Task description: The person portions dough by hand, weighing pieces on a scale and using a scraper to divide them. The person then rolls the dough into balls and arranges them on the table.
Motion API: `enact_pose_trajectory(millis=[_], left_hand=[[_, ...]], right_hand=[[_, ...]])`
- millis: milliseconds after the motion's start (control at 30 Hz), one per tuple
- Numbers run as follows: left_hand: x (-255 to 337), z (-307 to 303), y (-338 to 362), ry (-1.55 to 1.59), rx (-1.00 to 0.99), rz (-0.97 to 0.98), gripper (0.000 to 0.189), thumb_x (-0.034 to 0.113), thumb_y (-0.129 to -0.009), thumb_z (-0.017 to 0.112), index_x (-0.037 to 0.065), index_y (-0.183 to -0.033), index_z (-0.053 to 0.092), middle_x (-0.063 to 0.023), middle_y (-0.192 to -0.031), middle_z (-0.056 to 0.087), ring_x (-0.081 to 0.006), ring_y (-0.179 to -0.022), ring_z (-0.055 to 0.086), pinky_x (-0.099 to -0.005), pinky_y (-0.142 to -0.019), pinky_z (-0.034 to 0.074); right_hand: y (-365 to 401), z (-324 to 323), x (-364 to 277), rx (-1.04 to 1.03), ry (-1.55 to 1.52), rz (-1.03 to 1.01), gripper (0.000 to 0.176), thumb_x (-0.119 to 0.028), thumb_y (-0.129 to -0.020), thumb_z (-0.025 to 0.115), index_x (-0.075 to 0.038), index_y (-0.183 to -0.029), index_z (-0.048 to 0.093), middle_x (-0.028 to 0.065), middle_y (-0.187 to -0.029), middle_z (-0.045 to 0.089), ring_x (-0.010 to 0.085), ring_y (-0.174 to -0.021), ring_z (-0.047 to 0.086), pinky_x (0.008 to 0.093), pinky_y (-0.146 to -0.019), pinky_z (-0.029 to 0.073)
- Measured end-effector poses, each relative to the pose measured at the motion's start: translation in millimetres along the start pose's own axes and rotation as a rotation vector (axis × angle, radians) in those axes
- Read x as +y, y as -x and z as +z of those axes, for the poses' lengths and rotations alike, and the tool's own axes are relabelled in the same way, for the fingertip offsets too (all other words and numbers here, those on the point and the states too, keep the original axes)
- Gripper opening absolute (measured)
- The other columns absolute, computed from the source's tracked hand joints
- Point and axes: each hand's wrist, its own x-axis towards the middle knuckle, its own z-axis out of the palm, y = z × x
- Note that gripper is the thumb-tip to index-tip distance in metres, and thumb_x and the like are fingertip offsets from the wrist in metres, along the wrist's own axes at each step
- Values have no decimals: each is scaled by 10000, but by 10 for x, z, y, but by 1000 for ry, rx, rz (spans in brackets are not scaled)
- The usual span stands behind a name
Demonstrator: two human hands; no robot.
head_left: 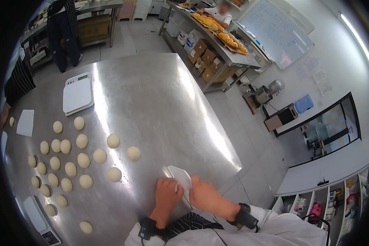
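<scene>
My right hand grips a white dough scraper, its flat blade pointing away from me above the near edge of the steel table. Close beside the blade, my left hand is curled closed, and a small pale piece of dough shows between its thumb and fingers. Most of what the left hand holds is hidden. Several smooth dough balls lie to the left, the nearest being one dough ball and another.
A white digital scale stands on the steel table, with a second scale at the near left. Another white scraper lies near the left edge. Co-workers stand at left and sit behind a far bench.
</scene>
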Motion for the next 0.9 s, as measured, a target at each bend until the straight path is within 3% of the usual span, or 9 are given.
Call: enact_pose_trajectory(millis=[433, 533, 600, 633, 700, 833, 900], left_hand=[[-87, 0, 38, -11, -30, -26, 197, 78, -720, 665, 40, -897, 587, -129, -919, 623, -342, -869, 560, -438, -752, 451], [-16, -60, -89, 7, -93, -20, 187, 95, -729, 665, 46, -892, 589, -125, -912, 624, -353, -851, 554, -436, -709, 436], [211, -283, -280, 121, -431, -215, 253, 149, -740, 690, 44, -947, 590, -159, -913, 600, -381, -886, 551, -463, -769, 432], [162, -233, -225, 112, -448, -192, 253, 149, -740, 690, 44, -947, 590, -159, -913, 600, -381, -886, 551, -463, -769, 432], [-64, -105, -66, 91, -243, -104, 320, 159, -713, 723, 41, -973, 578, -167, -935, 571, -389, -903, 525, -469, -776, 422], [-7, -119, -18, 1, -134, -67, 411, 164, -664, 768, 34, -1001, 571, -167, -969, 550, -389, -945, 498, -471, -810, 418], [-17, -128, -3, 13, -148, -103, 529, 184, -607, 805, 25, -1044, 553, -197, -1098, 534, -372, -1017, 480, -439, -856, 420]], right_hand=[[-306, -6, -150, -8, -89, 78, 270, -115, -817, 548, 27, -1008, 419, 261, -789, 636, 468, -730, 624, 537, -657, 495], [-405, -40, -177, 58, -69, -15, 287, -119, -789, 580, 25, -990, 434, 260, -795, 638, 467, -746, 627, 520, -666, 503], [-512, -91, -251, 65, -174, -55, 308, -99, -760, 601, 18, -995, 439, 253, -811, 644, 458, -769, 633, 501, -674, 508], [-569, -40, -247, 88, -189, -45, 308, -99, -760, 601, 18, -995, 439, 253, -811, 644, 458, -769, 633, 501, -674, 508], [-760, 34, -184, 98, -127, -124, 284, -64, -761, 582, 5, -988, 426, 249, -801, 638, 423, -753, 646, 490, -639, 512], [-725, -111, -105, 157, -204, -182, 289, -45, -765, 569, 5, -1011, 427, 247, -804, 641, 426, -755, 642, 500, -640, 501], [-544, -301, -29, 107, -306, -24, 380, -79, -777, 585, -7, -1123, 446, 254, -898, 640, 447, -850, 620, 509, -732, 484]])
